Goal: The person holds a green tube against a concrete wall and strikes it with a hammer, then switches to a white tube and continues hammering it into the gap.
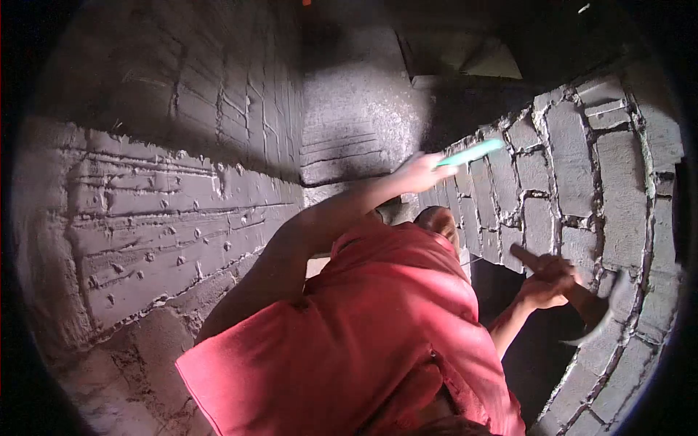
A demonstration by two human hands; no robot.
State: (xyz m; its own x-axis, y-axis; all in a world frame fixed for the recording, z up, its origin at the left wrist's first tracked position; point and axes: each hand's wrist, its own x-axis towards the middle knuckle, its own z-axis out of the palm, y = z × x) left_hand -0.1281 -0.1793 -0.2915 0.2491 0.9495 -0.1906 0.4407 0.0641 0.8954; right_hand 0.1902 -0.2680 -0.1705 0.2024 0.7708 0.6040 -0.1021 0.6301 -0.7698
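My left hand (pixel 424 173) reaches forward past the red shirt, its fingers closed on one end of a slim turquoise bar (pixel 472 152). Blurred by motion, the bar overlaps the upper edge of the brick wall (pixel 571 160) in this view. On the right, my right hand (pixel 550 282) is wrapped round the brown handle of a hammer (pixel 584 301). Its curved, pale metal head is on the lower right side of the hand, in front of the bricks, and the other end of the handle sticks out at the upper left.
To the left stands a grey wall (pixel 160 211) with grooves and small pits. A rough grey surface (pixel 356 109) lies ahead, with a flat panel (pixel 465 58) behind it in shadow. One knee (pixel 436 220) shows beyond the shirt, close to the bricks. Dark shadow fills the lower right.
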